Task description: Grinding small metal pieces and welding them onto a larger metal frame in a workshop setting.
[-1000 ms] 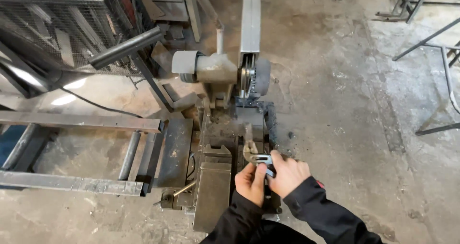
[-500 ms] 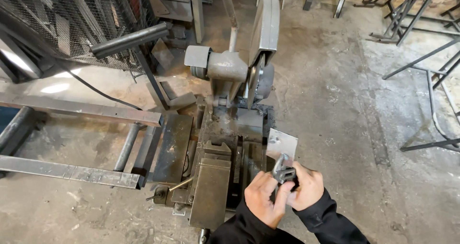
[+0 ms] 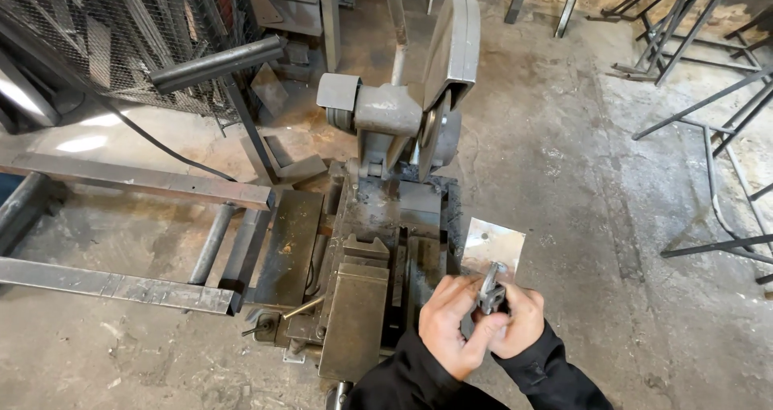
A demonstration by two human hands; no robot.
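Note:
Low in the head view, my left hand [image 3: 452,323] and my right hand [image 3: 518,323] meet around a small grey metal part [image 3: 490,290]. Both hands have fingers closed on it, and part of it is hidden between them. Just above the hands stands a thin square metal plate [image 3: 493,245], apparently attached to the part; the joint is hidden. The hands hover beside the right side of a chop saw's base [image 3: 378,241]. The saw's cutting disc and guard [image 3: 448,72] are raised at the back.
A long steel roller stand [image 3: 137,186] extends left of the saw. A wire mesh cage [image 3: 97,31] with stock stands at the upper left. Thin metal frames [image 3: 708,120] lie on the concrete floor at right. A black cable [image 3: 153,148] runs across the floor.
My hands have lifted away from the saw's vise to the right, bringing the small part and the plate with them. The view has tilted up, showing more of the raised saw.

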